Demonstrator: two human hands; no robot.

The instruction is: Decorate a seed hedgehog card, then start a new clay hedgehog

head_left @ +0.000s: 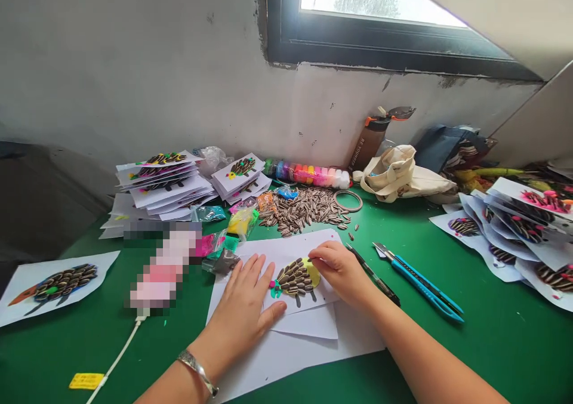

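On a white card (322, 293) lies a bird-like picture made of striped sunflower seeds (295, 277) in rows. It has a teal and pink clay head (274, 288), dark legs and a bare yellow clay patch (314, 274) at its right end. My left hand (244, 299) rests flat on the card's left side, fingers spread. Over the yellow patch, my right hand (335, 270) is closed in a pinch; a small dark seed shows at its fingertips, partly hidden. More white paper (308, 353) lies under the card.
Loose sunflower seeds (308, 210) are heaped behind the card, beside bags of coloured clay (242, 220). To the right lie a black pen (373, 275) and a blue utility knife (421, 284). Finished cards are stacked left (174, 192) and right (496, 225). A bottle (369, 141) stands behind.
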